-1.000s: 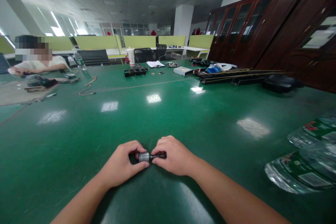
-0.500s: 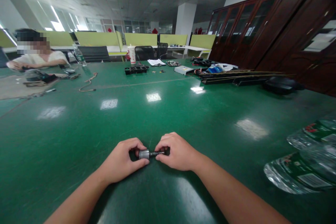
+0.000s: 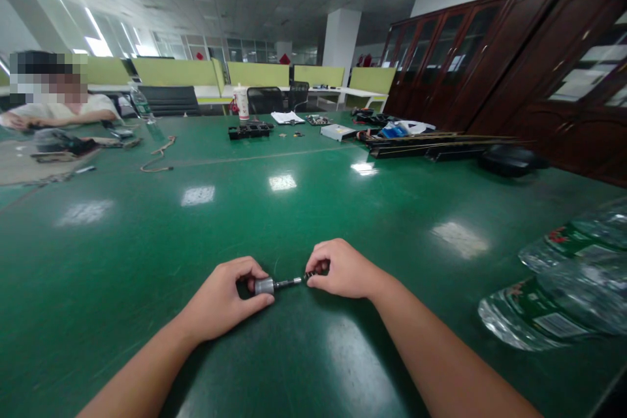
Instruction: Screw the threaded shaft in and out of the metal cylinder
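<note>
Low in the head view, my left hand (image 3: 230, 297) is closed round a silver metal cylinder (image 3: 265, 285), thumb below and fingers above. A thin shaft (image 3: 288, 283) sticks out of the cylinder to the right, its tip bare. My right hand (image 3: 340, 269) pinches a small dark ribbed piece (image 3: 308, 275), which looks like a spring, just right of the shaft tip with a small gap between them. Both hands are close to the green tabletop (image 3: 235, 222).
Two clear plastic bottles (image 3: 553, 313) lie at the right. A beige cord (image 3: 159, 158), a black part (image 3: 249, 130), a metal box (image 3: 337, 132) and long dark rails (image 3: 416, 145) are farther back. A person (image 3: 63, 95) sits at the far left.
My right hand has moved right, away from my left hand, and the dark ribbed piece is off the shaft. The shaft's tip now shows. The view has shifted slightly.
</note>
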A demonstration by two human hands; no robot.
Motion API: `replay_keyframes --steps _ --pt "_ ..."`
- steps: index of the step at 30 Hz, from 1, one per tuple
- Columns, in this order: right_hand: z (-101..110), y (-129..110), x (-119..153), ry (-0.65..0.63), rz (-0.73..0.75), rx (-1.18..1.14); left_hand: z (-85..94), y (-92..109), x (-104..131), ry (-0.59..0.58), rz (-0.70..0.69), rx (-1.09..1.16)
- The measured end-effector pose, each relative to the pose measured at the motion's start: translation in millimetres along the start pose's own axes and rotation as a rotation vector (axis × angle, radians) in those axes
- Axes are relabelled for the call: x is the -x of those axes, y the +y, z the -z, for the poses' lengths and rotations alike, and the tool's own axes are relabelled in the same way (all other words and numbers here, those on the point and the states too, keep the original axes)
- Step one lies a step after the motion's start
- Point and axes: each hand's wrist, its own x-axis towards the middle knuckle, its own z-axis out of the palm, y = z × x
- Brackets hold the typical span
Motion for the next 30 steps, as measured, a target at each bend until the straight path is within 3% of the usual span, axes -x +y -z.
replay_keyframes --steps 7,16,30 --pt "-6 -6 -1 -0.008 0.046 0.002 -0.2 -1 1 -0.003 -0.006 0.004" --pt "-29 -26 -6 0.022 0.131 -0.078 -0.6 -4 2 0.027 -0.066 0.015" --pt "-29 -31 -4 0.006 0.155 0.003 -0.7 -5 2 -0.012 -0.015 -0.006"
